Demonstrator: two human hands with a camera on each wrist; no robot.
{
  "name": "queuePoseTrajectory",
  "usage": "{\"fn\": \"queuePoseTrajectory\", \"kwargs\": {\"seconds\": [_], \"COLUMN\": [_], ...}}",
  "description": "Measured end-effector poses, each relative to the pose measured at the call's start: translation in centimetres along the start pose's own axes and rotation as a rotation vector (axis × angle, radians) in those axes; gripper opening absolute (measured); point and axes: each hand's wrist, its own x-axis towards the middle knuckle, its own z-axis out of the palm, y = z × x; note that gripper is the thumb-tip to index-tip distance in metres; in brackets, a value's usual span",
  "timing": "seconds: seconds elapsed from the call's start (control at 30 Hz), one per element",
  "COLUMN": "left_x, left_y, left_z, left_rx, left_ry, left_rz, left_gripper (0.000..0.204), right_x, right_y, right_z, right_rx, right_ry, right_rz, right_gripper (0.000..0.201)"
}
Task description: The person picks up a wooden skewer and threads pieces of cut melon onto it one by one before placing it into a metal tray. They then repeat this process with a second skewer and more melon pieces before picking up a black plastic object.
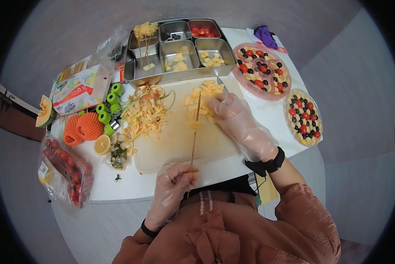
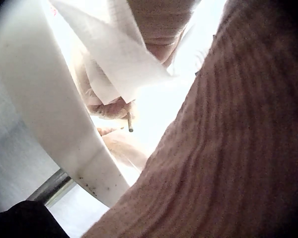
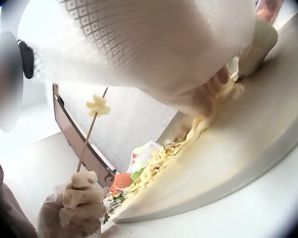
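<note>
In the head view the gloved left hand (image 1: 173, 189) grips a thin wooden skewer (image 1: 193, 154) near its lower end, at the board's front edge. Pale yellow pieces (image 1: 192, 126) are threaded partway up it; the right wrist view shows these pieces (image 3: 98, 105) too, above the left hand (image 3: 75, 208). The gloved right hand (image 1: 234, 119) reaches down to the pile of cut yellow fruit (image 1: 197, 97) on the cutting board (image 1: 171, 154). Its fingertips (image 3: 206, 101) touch the pieces, and whether they pinch one is unclear. The left wrist view shows the skewer's end (image 2: 130, 124).
Behind the board, a steel tray (image 1: 180, 75) holds compartments of fruit and finished skewers (image 1: 145, 33). Peels (image 1: 147, 114), green rollers (image 1: 104, 112), orange netting (image 1: 90, 127) and tomatoes (image 1: 70, 169) lie left. Two fruit platters (image 1: 262, 72) stand right. A knife (image 1: 221, 83) lies behind the pile.
</note>
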Motion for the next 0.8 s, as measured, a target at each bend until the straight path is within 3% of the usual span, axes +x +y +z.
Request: {"fn": "queuePoseTrajectory", "kwargs": {"seconds": [0.67,0.73,0.77,0.8], "left_x": [-0.6,-0.8,-0.9,-1.0], "left_y": [0.7,0.9,1.1,1.4], "left_z": [-0.1,0.0,0.1,0.2], "left_rx": [0.06,0.075,0.089,0.094], "left_ry": [-0.032,-0.036,-0.046,-0.043], "left_rz": [0.121,0.12,0.112,0.119], "left_gripper": [0.017,0.017,0.018,0.018], "right_x": [1.2,1.4,1.7,2.1], "right_y": [0.6,0.9,0.5,-0.1], "right_z": [-0.9,-1.7,-2.8,-4.5], "right_rx": [-0.292,0.207,0.21,0.443], "right_ry": [-0.091,0.08,0.085,0.027], "right_rz": [-0.099,0.054,0.049,0.246], "right_gripper": [0.009,0.012,0.012,0.015]}}
